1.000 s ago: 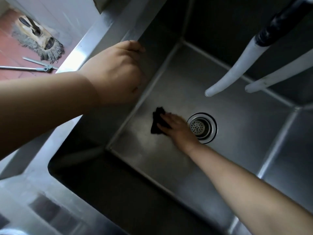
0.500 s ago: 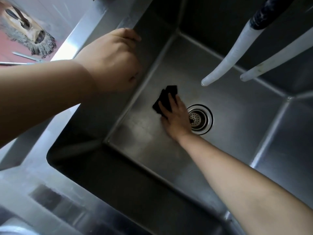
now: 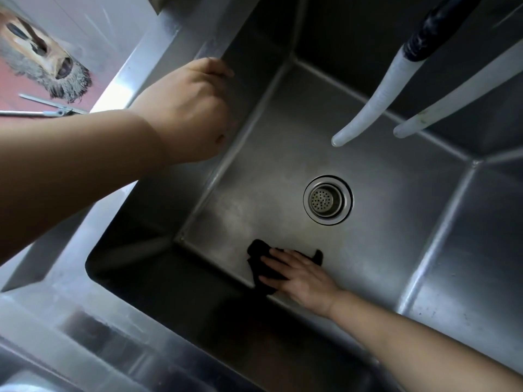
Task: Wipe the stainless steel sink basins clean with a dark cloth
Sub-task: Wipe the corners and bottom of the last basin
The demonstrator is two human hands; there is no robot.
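Observation:
A deep stainless steel sink basin (image 3: 382, 250) fills the head view, with a round drain strainer (image 3: 327, 200) in its floor. My right hand (image 3: 297, 274) lies flat with straight fingers on a dark cloth (image 3: 259, 268), pressing it onto the basin floor at the near edge, where floor meets front wall. The cloth sticks out past my fingers on both sides. My left hand (image 3: 189, 108) curls its fingers over the sink's left rim (image 3: 158, 52), gripping it.
Two white hoses (image 3: 376, 91) hang from a black fitting (image 3: 435, 24) over the basin's back right. A mop head (image 3: 45, 63) and a metal handle (image 3: 39, 110) lie on the red floor at far left. A steel ledge (image 3: 85, 329) runs along the front.
My right hand has slid the cloth from beside the drain toward me, down to the basin's near edge. My left hand has stayed on the rim.

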